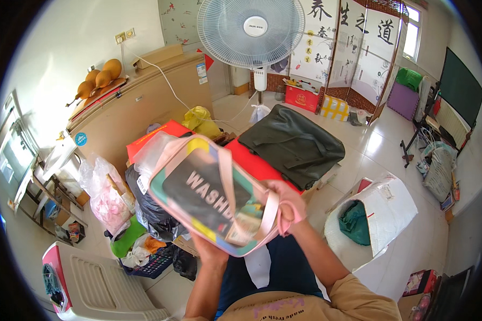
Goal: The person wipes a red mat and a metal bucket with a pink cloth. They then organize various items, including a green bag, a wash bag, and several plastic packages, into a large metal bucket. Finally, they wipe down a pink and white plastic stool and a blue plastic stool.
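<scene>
Before my body, a clear plastic zip bag (209, 192) with pink trim, coloured blocks and printed letters is held up, tilted. Through its front a dark panel and some small packets show. My left hand (211, 248) supports the lower edge of the bag, its fingers hidden beneath it. At the bag's right end my right hand (289, 204) grips it near the pink strap, with a pink cloth (287, 218) in the same hand. Behind the bag, a dark green leather-like bag (295, 144) lies on a red box (253, 160).
A pedestal fan (251, 32) stands ahead, by a large cardboard box (144, 96) bearing dried gourds. Plastic bags (106, 192) and a blue basket (150, 265) are at left, with a plastic stool or chair (104, 281) nearer. A white open sack (385, 216) stands at right.
</scene>
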A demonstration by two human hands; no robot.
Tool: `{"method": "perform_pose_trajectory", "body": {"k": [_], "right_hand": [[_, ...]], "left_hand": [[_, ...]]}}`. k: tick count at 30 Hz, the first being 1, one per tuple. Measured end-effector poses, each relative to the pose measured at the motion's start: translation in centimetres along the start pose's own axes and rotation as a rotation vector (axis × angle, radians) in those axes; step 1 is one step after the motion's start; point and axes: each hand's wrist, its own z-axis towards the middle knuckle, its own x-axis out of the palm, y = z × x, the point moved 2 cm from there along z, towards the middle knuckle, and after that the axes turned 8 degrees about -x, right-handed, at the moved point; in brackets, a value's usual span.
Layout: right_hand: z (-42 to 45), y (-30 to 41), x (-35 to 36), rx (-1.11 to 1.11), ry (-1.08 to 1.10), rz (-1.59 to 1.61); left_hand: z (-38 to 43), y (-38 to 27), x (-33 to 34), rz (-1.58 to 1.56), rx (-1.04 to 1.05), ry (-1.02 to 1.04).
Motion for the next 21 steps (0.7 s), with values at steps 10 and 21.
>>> {"method": "perform_pose_trajectory", "body": {"k": [10, 21], "right_hand": [[15.9, -0.7, -18.6, -0.170, -0.169, 0.351], [19.6, -2.9, -23.0, -0.342, -0.464, -0.556]], "left_hand": [[14.7, 12.2, 9.6, 0.065, -0.329, 0.268], [16.0, 17.7, 6.0, 0.845, -0.118, -0.133]]}}
